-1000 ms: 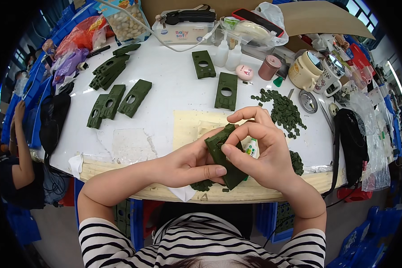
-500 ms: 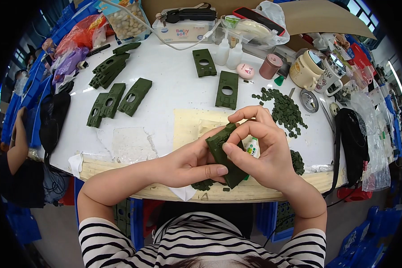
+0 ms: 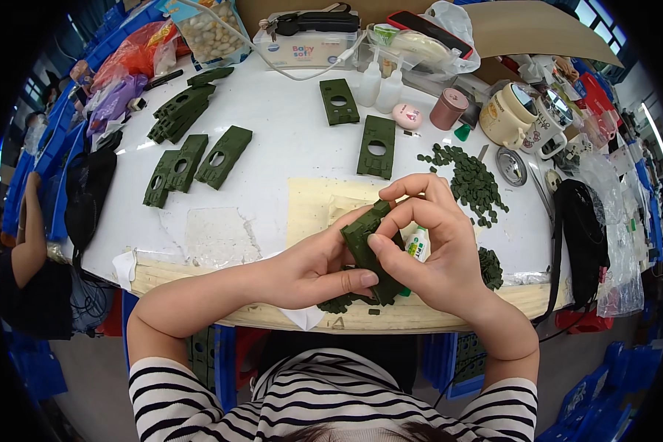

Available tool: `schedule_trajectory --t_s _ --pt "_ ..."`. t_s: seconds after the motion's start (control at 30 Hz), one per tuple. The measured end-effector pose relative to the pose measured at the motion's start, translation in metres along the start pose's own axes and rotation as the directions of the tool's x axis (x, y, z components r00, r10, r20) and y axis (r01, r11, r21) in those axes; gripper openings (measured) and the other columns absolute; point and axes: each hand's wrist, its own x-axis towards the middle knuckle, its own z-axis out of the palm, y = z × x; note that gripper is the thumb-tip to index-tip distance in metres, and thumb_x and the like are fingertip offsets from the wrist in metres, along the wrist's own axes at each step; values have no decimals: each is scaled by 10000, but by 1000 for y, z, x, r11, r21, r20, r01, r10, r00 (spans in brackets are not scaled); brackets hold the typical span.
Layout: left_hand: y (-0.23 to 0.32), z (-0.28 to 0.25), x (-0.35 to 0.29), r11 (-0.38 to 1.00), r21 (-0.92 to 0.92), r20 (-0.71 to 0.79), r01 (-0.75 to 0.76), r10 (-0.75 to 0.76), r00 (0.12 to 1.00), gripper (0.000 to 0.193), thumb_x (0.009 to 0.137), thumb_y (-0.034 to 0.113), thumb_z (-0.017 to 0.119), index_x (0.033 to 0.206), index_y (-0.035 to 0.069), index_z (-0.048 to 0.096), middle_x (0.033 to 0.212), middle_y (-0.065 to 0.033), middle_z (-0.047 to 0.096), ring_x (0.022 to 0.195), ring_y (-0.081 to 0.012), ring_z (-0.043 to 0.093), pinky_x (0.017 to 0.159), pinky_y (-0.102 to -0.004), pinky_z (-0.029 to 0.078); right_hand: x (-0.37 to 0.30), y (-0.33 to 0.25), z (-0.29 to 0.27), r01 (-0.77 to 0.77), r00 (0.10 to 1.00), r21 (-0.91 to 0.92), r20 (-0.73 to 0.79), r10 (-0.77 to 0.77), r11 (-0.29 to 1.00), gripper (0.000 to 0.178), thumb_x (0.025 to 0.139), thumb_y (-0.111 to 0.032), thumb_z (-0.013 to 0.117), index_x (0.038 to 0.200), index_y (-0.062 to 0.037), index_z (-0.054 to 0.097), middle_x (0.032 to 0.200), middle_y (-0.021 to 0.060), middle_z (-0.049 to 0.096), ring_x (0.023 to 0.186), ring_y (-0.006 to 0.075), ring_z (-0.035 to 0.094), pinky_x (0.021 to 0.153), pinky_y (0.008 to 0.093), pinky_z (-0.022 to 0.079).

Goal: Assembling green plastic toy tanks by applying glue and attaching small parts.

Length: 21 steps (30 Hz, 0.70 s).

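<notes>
A dark green plastic model tank hull is tilted up on edge above the near side of the table. My left hand grips it from the left, thumb along its lower side. My right hand closes on its upper right side, thumb and index fingertip pressed to the surface; whether a small piece sits between them is hidden. Behind the right fingers, a white and green bottle partly shows. Small green pieces lie in heaps at the right, beside my right wrist and below the hull.
More green hulls lie at the left and ahead. White squeeze bottles, a pink tin and mugs stand at the back right. Black bags hang at the table's sides. Another person's arm shows far left.
Both hands keep their grip on the hull, which has barely shifted. The whole view has moved very slightly.
</notes>
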Motion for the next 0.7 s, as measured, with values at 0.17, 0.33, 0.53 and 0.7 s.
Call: schedule_trajectory --t_s 0.17,0.33,0.53,0.7 --pt "-1 -1 1 1000 16 5 -8 8 1000 684 956 10 491 1501 91 85 1406 -145 374 1292 -231 430 1008 -386 465 0 0 0 -10 1000 -3 -5 10 1000 111 699 -83 731 736 -44 634 1013 104 568 979 244 512 844 335 414" --pt "-3 -1 0 998 44 9 -39 39 999 685 957 8 486 1502 88 79 1404 -147 376 1297 -231 424 1018 -387 455 -1 -2 -2 -16 999 -47 37 18 999 90 738 -79 710 755 -49 628 1054 101 560 1008 204 520 899 329 394" --pt "-4 -2 1 996 79 17 -48 47 999 695 956 4 485 1506 94 70 1400 -145 378 1295 -228 422 1019 -387 451 -1 -2 -1 -15 999 -50 37 17 999 99 736 -78 709 750 -49 614 1052 101 554 1018 205 522 911 331 389" --pt "-5 -2 0 997 63 17 -46 45 999 715 953 4 489 1511 105 54 1393 -146 379 1290 -224 422 1015 -387 453 0 -2 0 -13 1000 -38 27 14 999 106 726 -76 714 749 -50 614 1037 101 550 1003 217 514 888 333 393"
